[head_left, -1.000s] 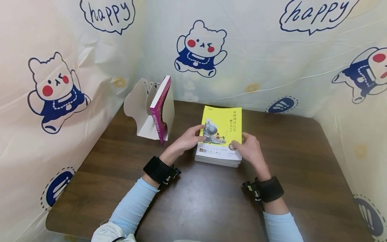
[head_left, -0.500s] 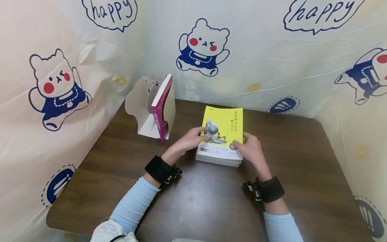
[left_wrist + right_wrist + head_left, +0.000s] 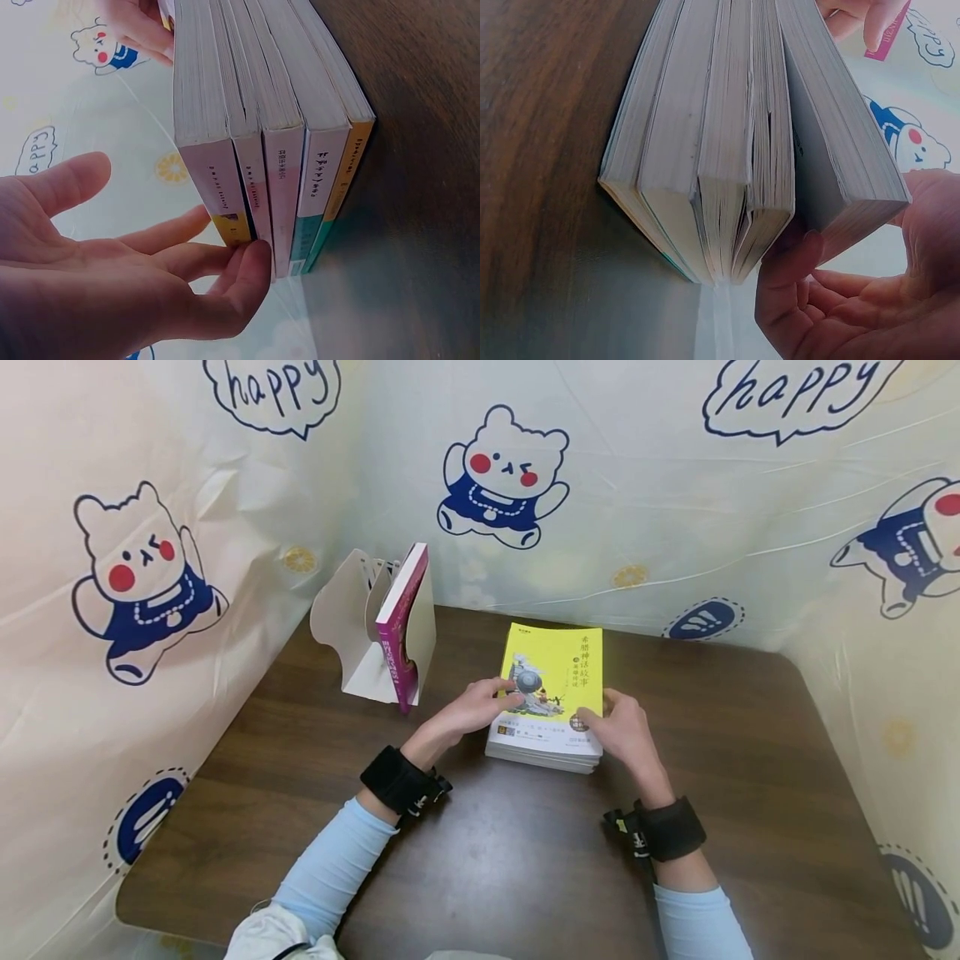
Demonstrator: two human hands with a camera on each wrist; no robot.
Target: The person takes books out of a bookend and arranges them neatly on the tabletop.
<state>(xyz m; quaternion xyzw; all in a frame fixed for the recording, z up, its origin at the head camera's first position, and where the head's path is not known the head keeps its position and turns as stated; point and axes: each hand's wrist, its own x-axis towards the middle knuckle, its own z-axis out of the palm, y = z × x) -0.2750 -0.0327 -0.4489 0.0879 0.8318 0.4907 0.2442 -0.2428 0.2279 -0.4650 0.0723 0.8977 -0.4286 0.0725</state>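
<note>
A stack of several books (image 3: 542, 763) lies on the table, with a yellow-and-white paperback (image 3: 551, 660) on top. My right hand (image 3: 624, 727) pinches that top book by its right edge, thumb on the cover and fingers underneath. In the right wrist view a wedge-shaped gap parts the top book (image 3: 847, 127) from the pages of the books below. At the opposite side, my left hand (image 3: 477, 705) touches the spines with its fingertips. Its thumb (image 3: 71, 184) stands away from the top book in the left wrist view, over the cover's left side.
A white book rack (image 3: 337, 627) stands at the back left of the brown wooden table (image 3: 720, 760), with a magenta-spined book (image 3: 397, 652) upright in its right part. Cartoon-printed cloth (image 3: 637, 485) hangs close behind the table and on both sides.
The head view has shifted slightly since the earliest frame. Both hands have stayed at the sides of the stack, with barely any movement.
</note>
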